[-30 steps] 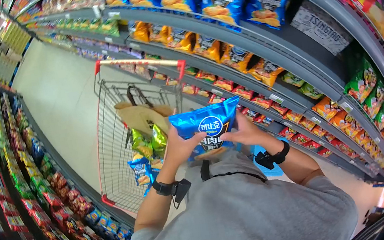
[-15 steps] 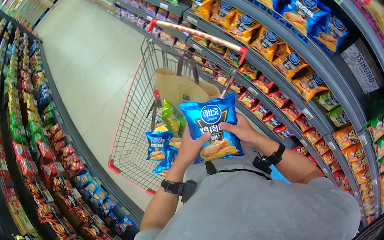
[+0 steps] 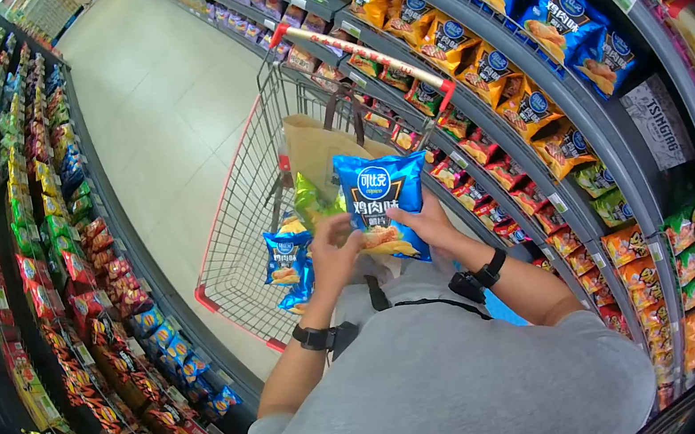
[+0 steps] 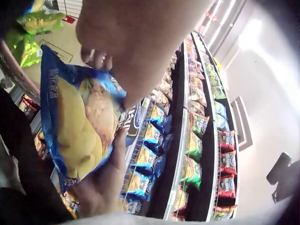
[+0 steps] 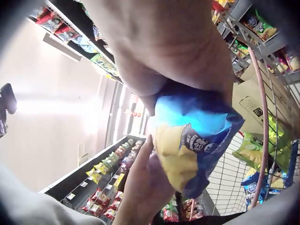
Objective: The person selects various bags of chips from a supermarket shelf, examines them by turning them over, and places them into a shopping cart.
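A blue chip bag [image 3: 374,184] is upright in front of the person's chest. The right hand [image 3: 432,220] grips its right side, thumb across the front. At the lower left edge is the left hand [image 3: 333,253], fingers loosely bent and off the bag, its thumb by the edge. In the left wrist view the bag [image 4: 70,126] shows its printed chips, with the left hand [image 4: 124,51] above and the right hand [image 4: 103,187] below. The right wrist view has the bag [image 5: 206,140] under the right hand [image 5: 173,51], the left hand [image 5: 143,187] beside it.
A wire shopping cart [image 3: 235,274] stands ahead on the left, holding a brown paper bag [image 3: 317,145], green bags [image 3: 306,198] and blue chip bags [image 3: 286,257]. Shelves of snacks [image 3: 492,74] line the right; more shelves [image 3: 25,220] line the left side of the aisle [image 3: 145,94].
The view has turned, and the cart appears further right. The bag has risen slightly. The left hand, earlier gripping the bag's left side, has lifted its fingers off it; the right hand keeps its grip.
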Demonstrator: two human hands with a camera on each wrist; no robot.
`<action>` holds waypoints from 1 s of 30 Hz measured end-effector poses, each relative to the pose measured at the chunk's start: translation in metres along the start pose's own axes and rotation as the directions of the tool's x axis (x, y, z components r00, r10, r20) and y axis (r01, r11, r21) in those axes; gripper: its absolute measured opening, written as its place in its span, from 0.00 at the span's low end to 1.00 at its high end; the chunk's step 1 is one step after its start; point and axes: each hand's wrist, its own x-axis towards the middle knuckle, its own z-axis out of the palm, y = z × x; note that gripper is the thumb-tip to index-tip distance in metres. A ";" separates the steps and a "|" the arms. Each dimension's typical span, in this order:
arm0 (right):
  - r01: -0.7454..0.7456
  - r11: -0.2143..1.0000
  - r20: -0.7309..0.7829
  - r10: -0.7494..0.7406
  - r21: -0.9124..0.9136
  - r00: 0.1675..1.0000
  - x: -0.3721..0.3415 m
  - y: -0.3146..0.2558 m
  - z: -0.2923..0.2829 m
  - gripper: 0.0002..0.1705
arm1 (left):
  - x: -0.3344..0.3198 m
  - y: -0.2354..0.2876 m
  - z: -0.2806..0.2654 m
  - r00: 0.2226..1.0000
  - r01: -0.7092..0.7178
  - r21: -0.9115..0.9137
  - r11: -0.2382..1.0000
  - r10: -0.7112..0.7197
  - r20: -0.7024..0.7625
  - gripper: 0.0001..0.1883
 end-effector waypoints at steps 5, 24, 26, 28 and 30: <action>0.271 0.959 0.062 -0.266 -0.085 0.962 -0.001 0.005 0.000 0.36 | 0.003 0.032 0.023 0.989 -0.143 -0.163 0.976 0.147 0.012 0.36; 0.286 0.958 0.007 -0.286 0.004 0.958 -0.005 -0.060 -0.080 0.06 | 0.043 0.063 0.032 0.864 -0.021 -0.140 0.990 0.088 0.496 0.34; 0.296 0.954 0.001 -0.297 -0.039 0.955 -0.003 -0.061 -0.081 0.06 | 0.044 0.062 0.032 0.857 0.001 -0.143 0.990 0.072 0.511 0.34; 0.313 0.948 -0.006 -0.314 -0.058 0.949 -0.001 -0.059 -0.082 0.06 | 0.045 0.061 0.031 0.864 0.025 -0.147 0.989 0.053 0.501 0.34; 0.334 0.941 -0.012 -0.335 -0.052 0.942 0.004 -0.053 -0.081 0.07 | 0.046 0.053 0.030 0.878 0.040 -0.177 0.983 0.050 0.476 0.32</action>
